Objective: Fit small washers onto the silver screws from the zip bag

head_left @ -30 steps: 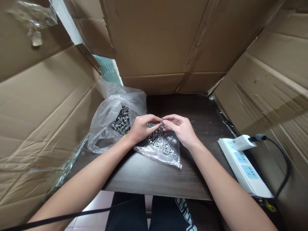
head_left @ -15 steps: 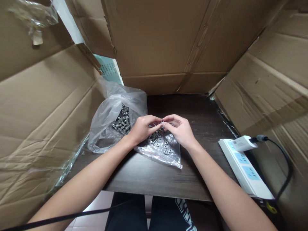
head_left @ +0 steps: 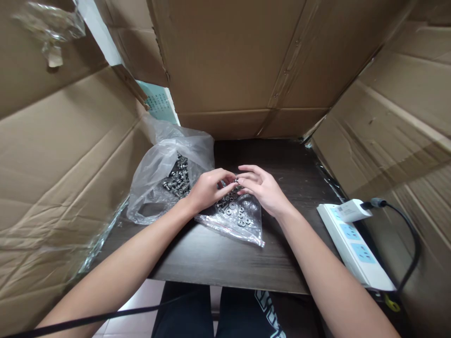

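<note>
My left hand point(head_left: 211, 188) pinches a small metal fastener point(head_left: 236, 180) between thumb and fingers, above a clear zip bag. At its other side my right hand point(head_left: 261, 190) meets the piece with its fingertips, its upper finger lifted away. Whether the piece is a bolt, a nut or both is too small to tell. Below the hands lies the flattened zip bag point(head_left: 243, 236), with loose washers point(head_left: 232, 205), nuts point(head_left: 241, 223) and bolts on it. Left of my left hand, a larger open plastic bag point(head_left: 143, 188) holds many bolts point(head_left: 181, 179).
Cardboard walls point(head_left: 232, 56) enclose the dark tabletop point(head_left: 268, 272) at the back and both sides. A white power strip point(head_left: 355, 249) with a plugged-in adapter point(head_left: 352, 211) and black cable point(head_left: 417, 244) lies at the right. A dark strap crosses the lower left.
My right hand's fingers have spread apart, the upper one lifting away from the piece. My left hand keeps its pinch in nearly the same place. The view has shifted slightly.
</note>
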A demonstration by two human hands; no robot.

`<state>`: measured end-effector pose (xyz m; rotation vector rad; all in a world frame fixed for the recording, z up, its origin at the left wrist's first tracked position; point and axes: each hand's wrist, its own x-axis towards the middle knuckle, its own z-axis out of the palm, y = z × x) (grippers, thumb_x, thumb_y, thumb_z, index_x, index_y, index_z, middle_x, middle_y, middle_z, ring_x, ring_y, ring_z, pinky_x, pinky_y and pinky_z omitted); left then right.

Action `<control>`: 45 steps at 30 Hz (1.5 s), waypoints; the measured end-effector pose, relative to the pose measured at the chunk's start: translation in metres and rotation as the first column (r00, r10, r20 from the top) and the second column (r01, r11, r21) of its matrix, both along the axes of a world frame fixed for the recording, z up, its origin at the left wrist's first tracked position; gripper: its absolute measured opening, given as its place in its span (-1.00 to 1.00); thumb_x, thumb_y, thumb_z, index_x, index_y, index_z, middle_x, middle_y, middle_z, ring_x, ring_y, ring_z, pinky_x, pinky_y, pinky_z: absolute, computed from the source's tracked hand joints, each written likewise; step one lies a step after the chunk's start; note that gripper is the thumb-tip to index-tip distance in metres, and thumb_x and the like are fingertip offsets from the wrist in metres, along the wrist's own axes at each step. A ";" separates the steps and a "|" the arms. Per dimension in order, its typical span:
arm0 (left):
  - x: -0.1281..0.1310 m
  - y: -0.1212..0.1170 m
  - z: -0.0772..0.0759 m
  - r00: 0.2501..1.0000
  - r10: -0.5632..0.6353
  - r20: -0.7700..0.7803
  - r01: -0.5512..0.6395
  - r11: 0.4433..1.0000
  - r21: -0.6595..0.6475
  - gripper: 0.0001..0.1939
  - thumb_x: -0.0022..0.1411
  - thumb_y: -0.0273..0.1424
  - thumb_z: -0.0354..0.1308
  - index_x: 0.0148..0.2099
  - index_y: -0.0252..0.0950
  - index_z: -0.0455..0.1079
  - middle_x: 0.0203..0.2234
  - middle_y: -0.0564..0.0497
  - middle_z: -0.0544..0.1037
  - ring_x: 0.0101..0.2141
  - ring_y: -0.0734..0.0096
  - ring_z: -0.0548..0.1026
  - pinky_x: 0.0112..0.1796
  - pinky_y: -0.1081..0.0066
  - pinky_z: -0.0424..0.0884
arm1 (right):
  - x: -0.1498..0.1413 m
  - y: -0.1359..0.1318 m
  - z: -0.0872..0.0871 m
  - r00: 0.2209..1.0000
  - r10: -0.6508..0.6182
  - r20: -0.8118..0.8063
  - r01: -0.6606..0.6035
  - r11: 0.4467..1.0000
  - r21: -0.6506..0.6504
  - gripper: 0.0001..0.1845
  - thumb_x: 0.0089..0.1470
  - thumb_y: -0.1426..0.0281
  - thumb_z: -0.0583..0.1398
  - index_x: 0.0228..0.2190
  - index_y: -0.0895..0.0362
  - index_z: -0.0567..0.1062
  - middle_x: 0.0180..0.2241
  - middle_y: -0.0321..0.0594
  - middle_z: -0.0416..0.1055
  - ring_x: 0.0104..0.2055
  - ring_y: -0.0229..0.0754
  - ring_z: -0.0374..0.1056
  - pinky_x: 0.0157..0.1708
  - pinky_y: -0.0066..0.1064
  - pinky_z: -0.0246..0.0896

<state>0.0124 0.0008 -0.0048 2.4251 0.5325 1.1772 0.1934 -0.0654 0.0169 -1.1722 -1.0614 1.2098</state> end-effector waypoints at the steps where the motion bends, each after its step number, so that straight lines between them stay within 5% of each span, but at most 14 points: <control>1: 0.000 0.000 0.000 1.000 -0.007 -0.003 0.007 1.000 0.001 -0.87 0.33 -0.40 0.26 -0.12 -0.35 0.50 -0.34 -0.02 0.61 -0.36 0.48 0.57 -0.35 0.53 0.50 | 0.000 0.000 0.000 1.000 0.008 -0.002 -0.008 1.000 -0.002 -0.49 -0.12 0.27 0.46 -0.12 0.10 0.50 -0.31 -0.22 0.58 -0.28 -0.14 0.52 -0.31 -0.31 0.52; 5: -0.001 0.000 0.001 0.999 -0.036 -0.023 0.036 0.999 0.009 -0.87 0.33 -0.40 0.26 -0.11 -0.35 0.51 -0.32 -0.03 0.62 -0.34 0.47 0.58 -0.36 0.54 0.49 | 0.000 0.000 0.000 0.998 -0.045 0.054 0.050 0.995 -0.089 -0.67 0.02 0.20 0.38 -0.26 0.12 0.49 -0.53 -0.29 0.49 -0.51 -0.21 0.45 -0.47 -0.34 0.46; 10: -0.002 0.001 0.001 1.000 -0.002 -0.014 0.003 1.000 0.026 -0.85 0.34 -0.37 0.26 -0.10 -0.34 0.51 -0.30 -0.04 0.62 -0.35 0.46 0.58 -0.34 0.52 0.49 | 0.000 -0.001 0.001 0.996 0.036 -0.076 -0.039 0.999 -0.034 -0.60 -0.10 0.31 0.45 -0.19 0.11 0.53 -0.23 -0.17 0.57 -0.20 -0.12 0.53 -0.23 -0.27 0.52; 15: -0.002 0.001 0.001 0.999 0.018 -0.030 -0.017 0.999 0.033 -0.87 0.32 -0.39 0.27 -0.12 -0.33 0.51 -0.29 -0.02 0.61 -0.37 0.48 0.57 -0.30 0.50 0.48 | 0.000 0.000 -0.003 0.999 -0.011 0.035 0.008 0.996 0.088 -0.56 -0.18 0.38 0.47 -0.21 0.13 0.52 -0.26 -0.21 0.58 -0.19 -0.17 0.52 -0.07 -0.29 0.45; 20: -0.002 0.001 0.001 0.999 -0.019 -0.037 0.021 0.999 0.045 -0.87 0.34 -0.38 0.25 -0.12 -0.34 0.49 -0.32 -0.01 0.60 -0.37 0.49 0.55 -0.32 0.52 0.46 | -0.001 0.000 -0.002 0.967 -0.092 0.237 0.082 0.995 0.052 -0.72 0.14 0.16 0.26 -0.33 0.14 0.49 -0.61 -0.35 0.40 -0.60 -0.28 0.35 -0.55 -0.42 0.35; 25: -0.003 0.002 0.000 1.000 -0.007 -0.029 0.008 0.999 0.052 -0.86 0.36 -0.37 0.22 -0.11 -0.34 0.48 -0.29 -0.03 0.60 -0.35 0.47 0.56 -0.27 0.48 0.47 | 0.000 -0.002 0.000 0.994 0.037 0.106 -0.043 0.997 0.059 -0.50 -0.08 0.24 0.42 -0.10 0.10 0.47 -0.20 -0.17 0.55 -0.22 -0.11 0.52 -0.35 -0.31 0.52; 30: -0.003 0.002 0.000 0.999 -0.016 -0.046 0.019 0.998 0.052 -0.86 0.36 -0.38 0.23 -0.10 -0.34 0.47 -0.30 -0.01 0.59 -0.34 0.47 0.55 -0.29 0.50 0.46 | -0.001 -0.002 -0.003 0.934 -0.105 0.342 0.083 0.994 0.077 -0.69 0.17 0.12 0.23 -0.32 0.14 0.51 -0.63 -0.32 0.39 -0.57 -0.23 0.37 -0.49 -0.35 0.41; 33: -0.003 0.001 0.001 0.999 -0.007 -0.034 0.009 0.999 0.045 -0.88 0.36 -0.39 0.22 -0.10 -0.34 0.46 -0.29 -0.02 0.58 -0.34 0.49 0.54 -0.27 0.50 0.45 | -0.001 -0.002 -0.001 0.984 -0.052 0.170 0.038 0.996 0.083 -0.58 -0.01 0.20 0.39 -0.14 0.10 0.49 -0.22 -0.16 0.57 -0.24 -0.09 0.53 -0.41 -0.34 0.50; 35: -0.003 0.000 0.001 0.999 -0.006 -0.037 0.007 0.999 0.042 -0.88 0.37 -0.39 0.21 -0.10 -0.34 0.46 -0.28 -0.02 0.57 -0.35 0.49 0.54 -0.27 0.49 0.45 | -0.001 -0.001 0.000 0.995 0.019 0.099 -0.027 0.997 0.074 -0.46 -0.12 0.24 0.45 -0.09 0.11 0.48 -0.15 -0.12 0.57 -0.17 -0.06 0.54 -0.33 -0.30 0.54; 39: -0.003 0.000 0.000 0.998 0.005 -0.070 -0.003 1.000 0.027 -0.86 0.37 -0.37 0.20 -0.09 -0.34 0.44 -0.29 -0.01 0.56 -0.34 0.48 0.53 -0.31 0.51 0.45 | -0.002 -0.001 0.000 0.969 -0.104 0.223 0.102 0.995 0.018 -0.68 0.11 0.13 0.29 -0.34 0.17 0.52 -0.62 -0.28 0.44 -0.60 -0.23 0.39 -0.51 -0.34 0.46; 41: -0.003 0.001 -0.001 0.997 0.015 -0.072 -0.014 1.000 0.017 -0.86 0.37 -0.37 0.20 -0.08 -0.33 0.43 -0.28 -0.02 0.56 -0.34 0.49 0.53 -0.32 0.52 0.45 | -0.002 -0.001 0.000 0.968 -0.136 0.211 0.135 0.991 0.021 -0.70 0.12 0.15 0.29 -0.32 0.15 0.53 -0.53 -0.23 0.50 -0.53 -0.20 0.44 -0.50 -0.34 0.47; 43: -0.002 0.002 -0.001 0.997 0.021 -0.068 -0.020 1.000 0.015 -0.86 0.37 -0.38 0.21 -0.08 -0.33 0.43 -0.27 -0.02 0.56 -0.35 0.50 0.53 -0.30 0.51 0.46 | -0.002 -0.001 0.000 0.990 -0.070 0.119 0.066 0.997 0.034 -0.65 -0.01 0.23 0.39 -0.20 0.13 0.53 -0.24 -0.12 0.59 -0.27 -0.11 0.55 -0.36 -0.31 0.54; 45: -0.002 0.002 -0.001 0.998 0.017 -0.068 -0.015 1.000 0.024 -0.87 0.36 -0.39 0.21 -0.08 -0.33 0.44 -0.27 -0.01 0.57 -0.35 0.49 0.54 -0.28 0.50 0.47 | -0.002 -0.001 -0.001 0.997 0.007 0.074 -0.009 1.000 0.025 -0.56 -0.09 0.26 0.44 -0.16 0.12 0.53 -0.17 -0.10 0.59 -0.20 -0.10 0.55 -0.28 -0.29 0.55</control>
